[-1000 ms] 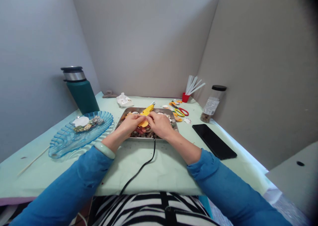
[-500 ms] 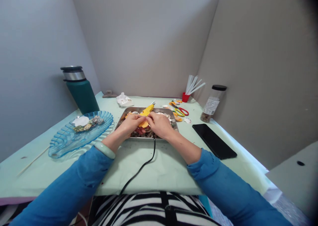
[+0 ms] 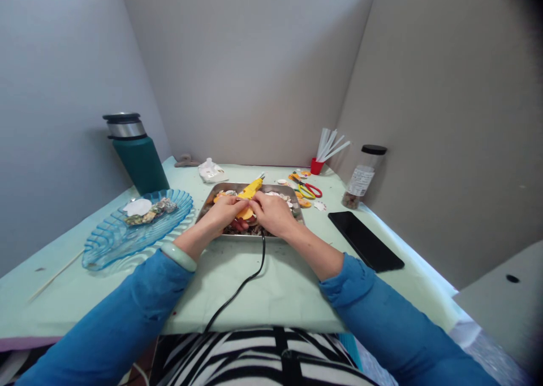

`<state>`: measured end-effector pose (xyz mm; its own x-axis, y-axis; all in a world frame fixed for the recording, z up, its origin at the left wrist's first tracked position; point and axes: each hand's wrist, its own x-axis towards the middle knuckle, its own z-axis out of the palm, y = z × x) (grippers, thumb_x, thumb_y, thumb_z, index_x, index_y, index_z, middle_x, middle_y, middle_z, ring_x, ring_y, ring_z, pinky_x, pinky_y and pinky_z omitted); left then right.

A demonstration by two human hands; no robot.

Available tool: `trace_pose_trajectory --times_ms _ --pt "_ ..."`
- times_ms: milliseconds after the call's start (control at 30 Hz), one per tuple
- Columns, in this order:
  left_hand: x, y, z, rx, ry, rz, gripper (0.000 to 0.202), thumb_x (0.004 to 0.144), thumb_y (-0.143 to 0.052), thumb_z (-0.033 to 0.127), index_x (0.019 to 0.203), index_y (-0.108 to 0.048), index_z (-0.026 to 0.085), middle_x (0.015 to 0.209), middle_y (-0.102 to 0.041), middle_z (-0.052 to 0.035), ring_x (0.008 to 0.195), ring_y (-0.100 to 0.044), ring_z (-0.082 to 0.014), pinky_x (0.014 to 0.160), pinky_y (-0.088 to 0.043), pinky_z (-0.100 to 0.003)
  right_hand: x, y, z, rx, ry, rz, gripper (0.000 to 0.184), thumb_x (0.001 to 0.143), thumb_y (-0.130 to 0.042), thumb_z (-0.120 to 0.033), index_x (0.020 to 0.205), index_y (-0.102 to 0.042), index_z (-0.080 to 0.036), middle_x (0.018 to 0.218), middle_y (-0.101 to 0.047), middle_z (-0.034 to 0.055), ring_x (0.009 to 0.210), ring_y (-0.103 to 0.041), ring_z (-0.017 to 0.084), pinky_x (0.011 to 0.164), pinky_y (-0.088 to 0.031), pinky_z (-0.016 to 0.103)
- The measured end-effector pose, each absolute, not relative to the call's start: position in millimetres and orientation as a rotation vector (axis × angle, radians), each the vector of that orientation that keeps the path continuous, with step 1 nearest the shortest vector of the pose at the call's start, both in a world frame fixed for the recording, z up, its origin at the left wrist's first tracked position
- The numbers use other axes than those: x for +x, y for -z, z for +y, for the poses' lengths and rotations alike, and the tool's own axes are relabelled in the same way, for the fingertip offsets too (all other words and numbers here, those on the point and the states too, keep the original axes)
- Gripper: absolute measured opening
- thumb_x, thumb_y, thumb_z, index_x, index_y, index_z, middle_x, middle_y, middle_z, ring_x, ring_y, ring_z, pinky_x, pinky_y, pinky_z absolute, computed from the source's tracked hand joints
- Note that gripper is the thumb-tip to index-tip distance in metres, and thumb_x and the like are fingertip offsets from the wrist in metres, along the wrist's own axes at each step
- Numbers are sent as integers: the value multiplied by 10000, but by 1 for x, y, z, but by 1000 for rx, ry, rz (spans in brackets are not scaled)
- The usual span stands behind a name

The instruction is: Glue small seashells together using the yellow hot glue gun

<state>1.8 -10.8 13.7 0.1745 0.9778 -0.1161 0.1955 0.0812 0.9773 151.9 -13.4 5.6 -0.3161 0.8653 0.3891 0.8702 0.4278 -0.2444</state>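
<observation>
Both hands meet over a metal tray point(image 3: 297, 207) filled with shells. My left hand point(image 3: 223, 211) and my right hand point(image 3: 274, 211) pinch an orange shell point(image 3: 245, 211) between their fingertips, fingers closed on it. A yellow glue gun point(image 3: 251, 188) lies in the tray just beyond the hands, and its black cord point(image 3: 241, 287) runs back toward me over the table edge.
A blue glass dish point(image 3: 127, 233) with shells sits at the left, with a green flask point(image 3: 136, 151) behind it. On the right lie scissors point(image 3: 309, 189), a red cup of white sticks point(image 3: 317, 165), a jar point(image 3: 362, 176) and a black phone point(image 3: 365, 240). A thin stick point(image 3: 55, 275) lies far left.
</observation>
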Motion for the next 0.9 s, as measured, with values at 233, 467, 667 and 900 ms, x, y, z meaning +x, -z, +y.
trace_pose_trajectory --times_ms 233,467,667,900 --pt "3 -13 -10 1368 -935 1257 143 872 -592 253 813 -636 130 603 -689 -18 395 -584 -115 404 -467 -199 152 -7 -14 -1483 -12 -2242 308 1009 -385 -335 1049 -649 -182 1005 -733 77 879 -656 187 688 -354 252" --pt "3 -13 -11 1347 -962 1244 139 889 -569 235 835 -634 124 590 -683 -13 370 -566 -107 397 -470 -199 152 -6 -14 -1470 -16 -2236 309 1010 -386 -336 1049 -650 -181 995 -734 76 888 -658 189 686 -353 250" --pt "1 -11 -10 1334 -971 1233 141 872 -608 261 854 -640 125 581 -681 -12 366 -563 -107 402 -471 -201 151 -6 -14 -1466 10 -2227 307 1009 -384 -343 1016 -648 -187 969 -735 67 868 -661 190 664 -342 256" --pt "1 -10 -9 1352 -961 1244 126 883 -571 239 844 -629 134 603 -681 -5 383 -580 -112 406 -480 -205 151 -7 -15 -1490 -6 -2257 302 1011 -386 -345 1018 -645 -191 965 -736 65 874 -661 188 670 -346 256"
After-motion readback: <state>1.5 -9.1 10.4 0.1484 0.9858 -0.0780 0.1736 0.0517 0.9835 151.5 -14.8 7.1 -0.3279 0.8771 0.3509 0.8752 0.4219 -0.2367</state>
